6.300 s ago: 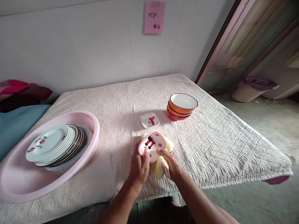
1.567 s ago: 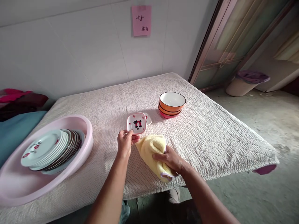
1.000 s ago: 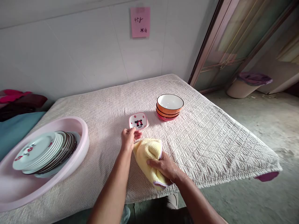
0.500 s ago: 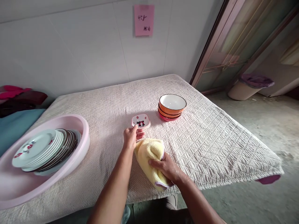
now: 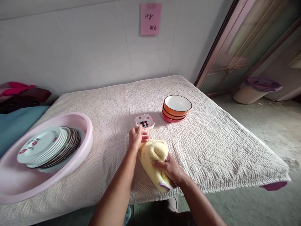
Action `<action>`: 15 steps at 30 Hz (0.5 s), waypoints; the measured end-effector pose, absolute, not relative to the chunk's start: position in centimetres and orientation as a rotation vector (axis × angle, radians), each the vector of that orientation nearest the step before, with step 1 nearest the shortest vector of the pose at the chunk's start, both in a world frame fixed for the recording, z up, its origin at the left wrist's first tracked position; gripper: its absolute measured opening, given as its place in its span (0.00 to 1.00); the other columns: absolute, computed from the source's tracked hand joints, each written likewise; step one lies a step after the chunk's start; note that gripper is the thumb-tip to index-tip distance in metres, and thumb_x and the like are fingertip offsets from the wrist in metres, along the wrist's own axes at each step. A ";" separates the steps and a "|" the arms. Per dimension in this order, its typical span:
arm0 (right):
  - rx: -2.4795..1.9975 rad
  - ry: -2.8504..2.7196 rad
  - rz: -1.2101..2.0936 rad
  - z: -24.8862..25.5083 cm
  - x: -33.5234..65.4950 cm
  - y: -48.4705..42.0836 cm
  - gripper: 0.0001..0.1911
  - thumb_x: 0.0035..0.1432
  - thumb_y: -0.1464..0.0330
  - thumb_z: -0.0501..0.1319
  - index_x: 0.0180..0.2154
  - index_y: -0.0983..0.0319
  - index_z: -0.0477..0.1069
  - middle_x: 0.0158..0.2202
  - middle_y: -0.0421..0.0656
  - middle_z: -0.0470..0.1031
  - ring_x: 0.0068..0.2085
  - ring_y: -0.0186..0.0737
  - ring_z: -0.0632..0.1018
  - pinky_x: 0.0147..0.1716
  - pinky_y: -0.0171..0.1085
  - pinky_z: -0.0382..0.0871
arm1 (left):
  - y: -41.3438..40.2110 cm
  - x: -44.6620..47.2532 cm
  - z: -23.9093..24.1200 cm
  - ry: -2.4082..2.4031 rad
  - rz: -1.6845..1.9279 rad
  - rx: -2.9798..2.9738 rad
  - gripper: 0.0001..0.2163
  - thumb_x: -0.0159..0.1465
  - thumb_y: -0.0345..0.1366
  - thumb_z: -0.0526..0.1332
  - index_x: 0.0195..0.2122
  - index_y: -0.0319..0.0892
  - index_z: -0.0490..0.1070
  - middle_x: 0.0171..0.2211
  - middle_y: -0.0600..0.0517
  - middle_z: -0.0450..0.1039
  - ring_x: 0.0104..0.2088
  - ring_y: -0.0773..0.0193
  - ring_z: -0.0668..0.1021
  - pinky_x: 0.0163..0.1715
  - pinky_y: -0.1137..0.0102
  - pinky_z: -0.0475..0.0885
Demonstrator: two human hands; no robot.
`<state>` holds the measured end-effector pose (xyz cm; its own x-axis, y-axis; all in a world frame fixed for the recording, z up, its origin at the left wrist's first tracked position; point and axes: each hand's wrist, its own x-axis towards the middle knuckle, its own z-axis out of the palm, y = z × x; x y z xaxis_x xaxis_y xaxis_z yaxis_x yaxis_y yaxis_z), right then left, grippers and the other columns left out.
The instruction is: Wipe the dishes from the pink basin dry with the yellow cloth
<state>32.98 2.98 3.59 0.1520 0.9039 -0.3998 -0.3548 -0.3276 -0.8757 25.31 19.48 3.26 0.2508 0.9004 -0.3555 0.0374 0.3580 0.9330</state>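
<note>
A small dish point(image 5: 147, 121) with rounded corners, a pink rim, pink dots and a cat print is in front of me, around the middle of the table. My left hand point(image 5: 136, 136) is at its near edge, thumb over the rim and fingers below it; how firmly they pinch is hard to see. A yellow towel point(image 5: 150, 166) with purple edging is bunched in my right hand point(image 5: 168, 168), thumb on top. The towel's upper end reaches to just below my left fingers. Beyond and to the right stands a stack of orange bowls point(image 5: 176, 112), white inside, above a pink-red base.
A pink basin point(image 5: 88, 135) on the left holds a stack of plates point(image 5: 39, 144). The table has a quilted cover point(image 5: 211, 150). A pink note point(image 5: 151, 18) hangs on the wall. On the floor at right stands a waste bin point(image 5: 250, 91) with a purple liner.
The view has shifted slightly, moving everything a little rightward. The dish looks turned a bit, with the lettering under the cat now plainer. Both hands keep nearly the same pose.
</note>
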 end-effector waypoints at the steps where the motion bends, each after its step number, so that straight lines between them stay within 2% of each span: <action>1: -1.310 -0.593 1.442 3.5 33.0 3.0 0.21 0.43 0.63 0.69 0.40 0.63 0.72 0.33 0.41 0.73 0.32 0.38 0.72 0.34 0.41 0.69 | 19.5 25.3 3.2 1.165 0.763 1.043 0.12 0.70 0.42 0.56 0.35 0.37 0.66 0.23 0.48 0.77 0.17 0.64 0.79 0.16 0.74 0.73; 15: -1.381 -0.620 1.407 3.1 33.0 2.8 0.23 0.44 0.60 0.70 0.41 0.63 0.71 0.35 0.44 0.74 0.35 0.41 0.73 0.35 0.42 0.70 | 19.8 25.1 1.5 1.142 0.882 1.072 0.18 0.66 0.50 0.59 0.32 0.37 0.69 0.25 0.47 0.78 0.19 0.65 0.79 0.17 0.73 0.74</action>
